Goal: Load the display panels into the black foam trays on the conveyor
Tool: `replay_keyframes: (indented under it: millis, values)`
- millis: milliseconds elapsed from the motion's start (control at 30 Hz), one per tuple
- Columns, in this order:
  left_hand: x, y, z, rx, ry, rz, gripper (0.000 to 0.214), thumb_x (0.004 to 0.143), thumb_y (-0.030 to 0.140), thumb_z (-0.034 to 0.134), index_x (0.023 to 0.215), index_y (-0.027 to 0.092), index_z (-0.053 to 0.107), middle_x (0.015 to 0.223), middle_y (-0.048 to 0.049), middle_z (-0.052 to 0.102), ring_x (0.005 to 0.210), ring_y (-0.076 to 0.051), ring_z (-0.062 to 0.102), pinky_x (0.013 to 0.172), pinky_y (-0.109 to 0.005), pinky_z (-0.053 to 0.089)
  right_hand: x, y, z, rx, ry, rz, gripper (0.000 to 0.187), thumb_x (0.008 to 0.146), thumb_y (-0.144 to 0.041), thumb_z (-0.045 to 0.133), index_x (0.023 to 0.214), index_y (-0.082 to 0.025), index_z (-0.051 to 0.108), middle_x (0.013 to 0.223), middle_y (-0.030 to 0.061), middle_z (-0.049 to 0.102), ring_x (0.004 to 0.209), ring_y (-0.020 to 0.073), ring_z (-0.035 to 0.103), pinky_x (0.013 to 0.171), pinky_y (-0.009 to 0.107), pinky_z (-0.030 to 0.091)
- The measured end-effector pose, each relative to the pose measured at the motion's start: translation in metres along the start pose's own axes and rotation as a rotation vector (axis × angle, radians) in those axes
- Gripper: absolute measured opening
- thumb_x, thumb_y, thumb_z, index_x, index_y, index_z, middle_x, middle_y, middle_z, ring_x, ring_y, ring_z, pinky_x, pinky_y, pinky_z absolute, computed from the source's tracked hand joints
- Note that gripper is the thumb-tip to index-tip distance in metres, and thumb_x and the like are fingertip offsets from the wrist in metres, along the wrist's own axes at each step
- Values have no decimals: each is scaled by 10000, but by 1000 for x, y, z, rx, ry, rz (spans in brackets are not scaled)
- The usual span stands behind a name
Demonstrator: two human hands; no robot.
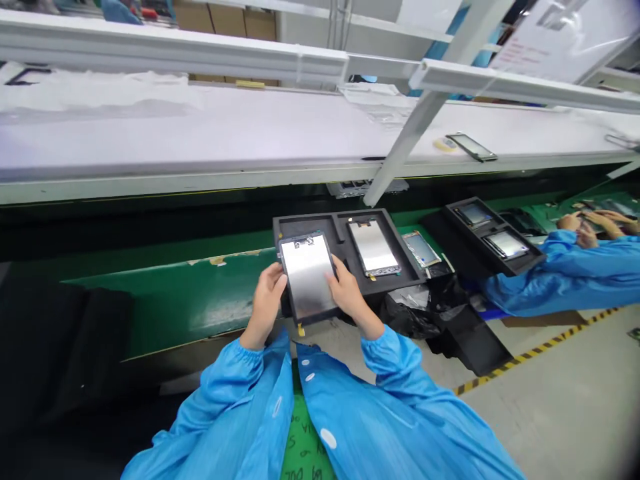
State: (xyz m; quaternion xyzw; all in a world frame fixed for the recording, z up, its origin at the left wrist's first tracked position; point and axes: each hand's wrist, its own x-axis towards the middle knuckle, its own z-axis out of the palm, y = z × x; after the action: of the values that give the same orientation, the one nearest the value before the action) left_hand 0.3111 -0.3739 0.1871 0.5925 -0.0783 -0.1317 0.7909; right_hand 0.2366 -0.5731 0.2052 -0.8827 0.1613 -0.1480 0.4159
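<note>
From my remote seat I look down on a black foam tray (345, 223) with two compartments, resting on a green bench (165, 300). My left grip (267, 300) and right grip (350, 290) are both closed on opposite side edges of a silver-backed screen panel (306, 277), holding it tilted in the air and overlapping the tray's near left corner. Blue sleeves (240, 387) run from both grips toward me, on the near side of the tray.

A second panel (373, 247) lies in the tray's right compartment. Just right of the tray sits a smaller panel (421, 249), and further right a second tray (493, 233) holds two more. Past that, a co-worker (565, 273) in a blue smock bends over the bench, both hands (585, 223) working on something I cannot make out.

Below the tray on the right, a black bag (410, 320) sits above a gray floor (565, 407) edged with yellow-and-black tape (530, 353). Beyond the tray stretches a white-covered shelf (200, 127) under white rails (175, 57), with a dark-screened phone (473, 147) on it, up and to the right. Cardboard boxes (225, 20) stand far behind the tray.
</note>
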Motion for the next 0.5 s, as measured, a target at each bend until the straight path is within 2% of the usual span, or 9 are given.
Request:
replay_keyframes:
  millis: [67,100,200,300,367,400,467,500]
  values:
    - [3,-11,13,189,46,207,491,898,472,719,1304,212,625,1431,-118,576,1381,-271,518,1193,-412,409,28,14,-18,-95,-36,54,585,986,-283,498,1547,-132,424,1429,147,619,1322,295,591,1123,436,471]
    - [5,-16,17,258,45,266,474,922,456,686,1324,216,611,1461,-121,540,1399,-264,500,1206,-410,393,42,18,-21,-142,-64,84,585,994,-270,491,1553,-115,412,1420,161,623,1322,298,590,1122,427,466]
    - [10,-28,20,403,-35,288,452,962,439,613,1352,212,585,1494,-136,497,1409,-267,492,1207,-435,397,72,14,-13,-245,-157,150,581,1028,-260,466,1568,-66,372,1387,193,638,1317,285,594,1102,381,469]
    - [14,-34,18,609,-120,294,450,963,435,597,1350,207,585,1516,-152,486,1432,-290,465,1213,-469,383,74,4,-3,-342,-224,103,562,1041,-278,474,1556,-67,395,1317,198,674,1245,284,636,1048,386,509]
    - [16,-35,16,743,-163,325,438,974,438,570,1343,202,591,1526,-162,487,1449,-304,444,1222,-487,361,62,3,-12,-397,-164,-58,501,1034,-287,496,1505,-115,488,1334,182,662,1240,288,626,1055,421,511]
    - [16,-34,16,790,-176,343,436,982,442,554,1339,196,595,1521,-169,495,1451,-311,443,1223,-496,355,55,5,-23,-401,-95,-158,459,1033,-288,498,1469,-147,537,1361,164,647,1261,279,606,1078,430,499]
    - [12,-30,17,857,-180,372,434,994,447,526,1333,187,603,1505,-177,517,1445,-327,449,1222,-517,347,40,22,-59,-363,82,-302,396,1040,-286,470,1404,-203,604,1398,119,626,1312,243,562,1136,420,462]
    - [9,-28,20,881,-168,384,432,997,446,521,1332,187,608,1498,-178,525,1435,-334,458,1219,-528,348,34,36,-83,-338,166,-317,387,1045,-283,447,1387,-218,618,1395,102,628,1324,227,552,1157,411,447]
